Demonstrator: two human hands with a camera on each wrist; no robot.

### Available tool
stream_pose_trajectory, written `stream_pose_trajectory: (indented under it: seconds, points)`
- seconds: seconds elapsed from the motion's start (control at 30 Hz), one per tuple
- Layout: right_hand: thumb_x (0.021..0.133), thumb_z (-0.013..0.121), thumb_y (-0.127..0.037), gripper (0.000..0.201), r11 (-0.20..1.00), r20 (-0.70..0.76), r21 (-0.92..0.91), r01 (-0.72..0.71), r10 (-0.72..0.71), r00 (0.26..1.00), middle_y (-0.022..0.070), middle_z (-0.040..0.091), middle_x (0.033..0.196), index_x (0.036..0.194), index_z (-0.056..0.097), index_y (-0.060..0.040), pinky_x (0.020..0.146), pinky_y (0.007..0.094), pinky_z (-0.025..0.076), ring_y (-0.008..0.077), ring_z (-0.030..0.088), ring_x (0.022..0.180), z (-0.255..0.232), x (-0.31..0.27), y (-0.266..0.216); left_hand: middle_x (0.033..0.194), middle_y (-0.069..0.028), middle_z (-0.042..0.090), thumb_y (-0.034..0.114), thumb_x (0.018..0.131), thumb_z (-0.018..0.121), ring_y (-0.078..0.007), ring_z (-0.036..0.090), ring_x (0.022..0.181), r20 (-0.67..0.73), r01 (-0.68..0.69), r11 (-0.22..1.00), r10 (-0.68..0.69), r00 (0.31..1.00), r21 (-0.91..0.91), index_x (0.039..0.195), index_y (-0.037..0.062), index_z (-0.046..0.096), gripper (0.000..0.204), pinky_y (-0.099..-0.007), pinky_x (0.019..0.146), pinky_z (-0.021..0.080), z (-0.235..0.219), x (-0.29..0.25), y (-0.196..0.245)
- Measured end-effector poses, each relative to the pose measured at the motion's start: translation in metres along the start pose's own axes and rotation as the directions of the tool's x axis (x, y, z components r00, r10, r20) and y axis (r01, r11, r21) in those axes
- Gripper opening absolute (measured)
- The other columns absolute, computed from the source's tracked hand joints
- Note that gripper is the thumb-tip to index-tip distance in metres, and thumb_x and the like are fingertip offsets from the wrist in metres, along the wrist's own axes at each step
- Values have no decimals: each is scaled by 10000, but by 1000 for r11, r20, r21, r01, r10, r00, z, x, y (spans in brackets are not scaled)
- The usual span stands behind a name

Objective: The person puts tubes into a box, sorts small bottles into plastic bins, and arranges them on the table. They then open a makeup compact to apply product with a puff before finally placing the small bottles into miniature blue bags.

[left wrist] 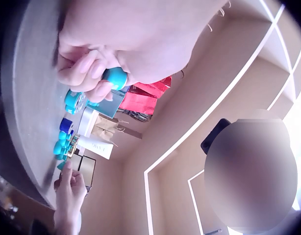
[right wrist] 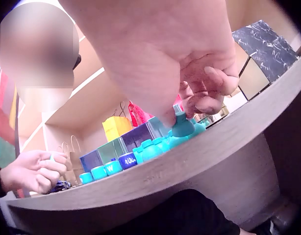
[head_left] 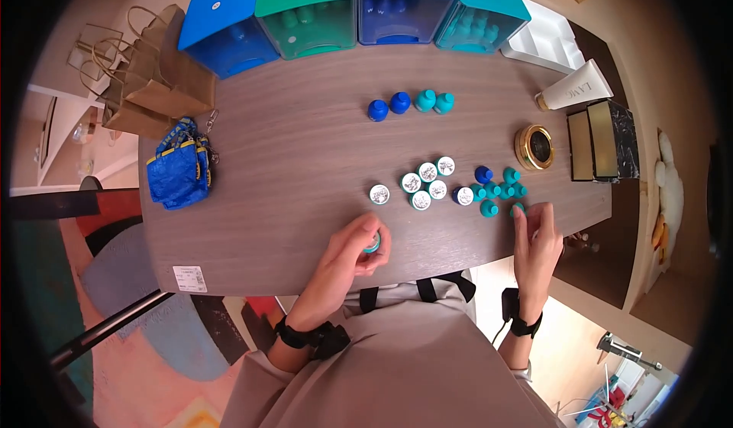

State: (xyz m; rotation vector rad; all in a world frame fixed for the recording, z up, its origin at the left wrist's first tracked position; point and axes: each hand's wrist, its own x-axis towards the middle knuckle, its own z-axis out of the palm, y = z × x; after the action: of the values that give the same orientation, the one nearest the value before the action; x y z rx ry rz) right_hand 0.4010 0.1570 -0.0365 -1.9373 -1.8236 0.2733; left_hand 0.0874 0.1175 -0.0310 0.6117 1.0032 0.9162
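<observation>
My left hand [head_left: 356, 248] is near the table's front edge, fingers curled around a small teal round container [left wrist: 116, 78] and partly covering it. To the right, my right hand [head_left: 539, 239] pinches a teal bottle-shaped top [right wrist: 183, 126] between thumb and fingertips, low at the tabletop. Beyond that hand lie several more teal tops [head_left: 506, 191] and a dark blue top [head_left: 483, 174]. Mid-table stand several teal round containers [head_left: 420, 200] with printed white upper faces, plus a dark blue one [head_left: 463, 196]. A single teal container [head_left: 379, 193] sits a little apart, ahead of my left hand.
Farther back stand two dark blue bottles [head_left: 378, 110] and two teal bottles [head_left: 425, 100]. Coloured bins [head_left: 307, 8] line the back edge. A blue pouch [head_left: 179, 170] and paper bags [head_left: 172, 69] are left; a white tube [head_left: 576, 86], gold-rimmed dish [head_left: 534, 147] and boxes [head_left: 603, 142] right.
</observation>
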Motion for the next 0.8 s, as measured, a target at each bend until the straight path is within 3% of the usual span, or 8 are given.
stream_pose_trajectory:
  seconds: [0.13, 0.3, 0.37, 0.43, 0.53, 0.63, 0.77, 0.8]
  points:
    - [1032, 795, -210, 251, 1000, 22, -21, 12, -11, 1000, 110, 529, 659, 994, 606, -49, 536, 402, 391, 285, 476, 554, 8, 5, -4, 749, 7, 443, 535, 1207, 280, -93, 285, 643, 38, 35, 998, -33, 999, -47, 883, 88, 470, 584, -271, 615, 248, -3, 4, -3]
    - [981, 809, -117, 205, 963, -56, 266, 33, -19, 998, 83, 642, 782, 1010, 644, 1, 565, 344, 433, 160, 554, 623, -6, -8, -42, 747, 3, 457, 713, 1157, 101, -96, 327, 664, 24, 2, 996, 0, 1000, -86, 898, 93, 485, 773, -277, 623, 266, 4, 4, -5]
    - [878, 898, -118, 326, 905, 65, 394, 162, -203, 977, 114, 694, 927, 1106, 700, 4, 621, 352, 506, 211, 649, 709, -12, -18, -69, 772, 2, 473, 734, 1143, 78, -95, 342, 675, 49, -1, 1000, 2, 999, -26, 912, 92, 498, 802, -273, 632, 278, 7, 4, -9]
    - [781, 970, -217, 515, 780, 66, 460, 424, -506, 860, 119, 706, 1043, 1180, 722, -5, 695, 396, 583, 305, 720, 880, 1, -19, -90, 796, 1, 489, 756, 1129, 54, -94, 357, 685, 79, -5, 1000, 3, 997, 31, 927, 91, 512, 833, -269, 641, 289, 15, 2, -14]
    - [792, 925, -174, 488, 774, 208, 407, 485, -596, 776, 94, 656, 1155, 1213, 729, -24, 691, 406, 580, 278, 678, 956, 14, -22, -114, 835, 42, 460, 758, 1134, 126, -60, 370, 731, 19, -36, 996, 34, 999, 81, 1045, 83, 580, 819, -255, 647, 298, 24, -1, -19]
    - [794, 883, -104, 440, 742, 195, 457, 491, -622, 758, 85, 635, 1175, 1202, 737, -29, 690, 396, 574, 271, 660, 951, 19, -15, -114, 867, 39, 472, 744, 1139, 107, -65, 390, 754, 5, 3, 973, -4, 1000, 229, 1095, 65, 593, 836, -256, 652, 307, 20, -5, -18]
    - [782, 859, -34, 414, 705, 167, 494, 508, -651, 741, 100, 652, 1152, 1176, 735, -21, 706, 411, 575, 295, 670, 958, 19, -6, -109, 945, -7, 527, 543, 1208, 344, -84, 461, 767, -12, -101, 986, 104, 995, 135, 1284, 19, 580, 579, -248, 685, 392, 30, -5, -19]
    - [783, 850, -6, 400, 719, 119, 483, 500, -620, 776, 116, 665, 1141, 1164, 731, -18, 727, 428, 575, 316, 676, 969, 18, -2, -106, 1016, -41, 544, 400, 1162, 512, -110, 495, 821, -106, -139, 954, 172, 979, 265, 1318, 13, 572, 421, -267, 745, 429, 35, -6, -15]
